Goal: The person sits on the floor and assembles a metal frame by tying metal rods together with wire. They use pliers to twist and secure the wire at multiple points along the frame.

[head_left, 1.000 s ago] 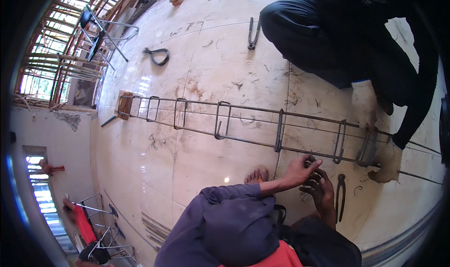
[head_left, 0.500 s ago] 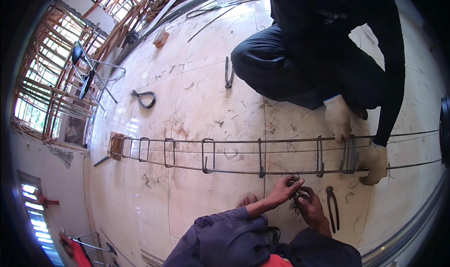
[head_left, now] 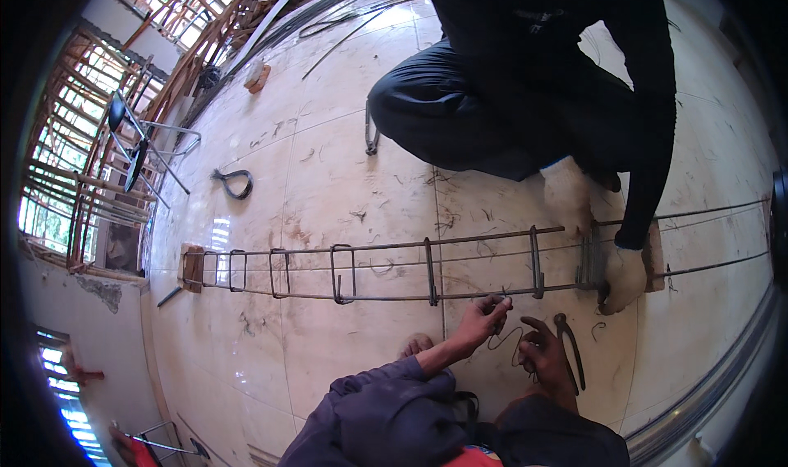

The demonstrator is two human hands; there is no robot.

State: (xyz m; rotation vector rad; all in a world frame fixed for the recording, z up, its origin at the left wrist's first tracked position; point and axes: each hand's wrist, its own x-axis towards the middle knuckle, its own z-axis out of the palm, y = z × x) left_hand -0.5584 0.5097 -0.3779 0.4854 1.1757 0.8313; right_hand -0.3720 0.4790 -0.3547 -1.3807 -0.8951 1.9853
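Note:
My left hand (head_left: 483, 321) pinches a thin tie wire between thumb and fingertips, close to the near bar of a long rebar cage (head_left: 476, 290). To its right, my right hand (head_left: 547, 357) is curled around some dark wire pieces, partly hidden by the fingers. A loose, curved strand of tie wire (head_left: 502, 341) shows between the two hands. Pincers (head_left: 570, 352) with dark handles lie on the floor just beside my right hand. Square stirrups (head_left: 432, 272) cross the cage's bars at intervals. My bare foot (head_left: 416, 345) is left of my left forearm.
A co-worker squats opposite, gloved hands (head_left: 568, 192) at a bunch of stirrups (head_left: 588, 262). Wooden blocks (head_left: 193, 268) prop the cage. Other pincers (head_left: 372, 132), a wire coil (head_left: 234, 184) and a folding chair (head_left: 139, 143) stand or lie farther off. Metal profiles (head_left: 698, 409) run along the right.
My hands have moved apart, and a strand of wire now shows between them. The left is nearer the cage's bar. The whole view has shifted, so things sit farther left.

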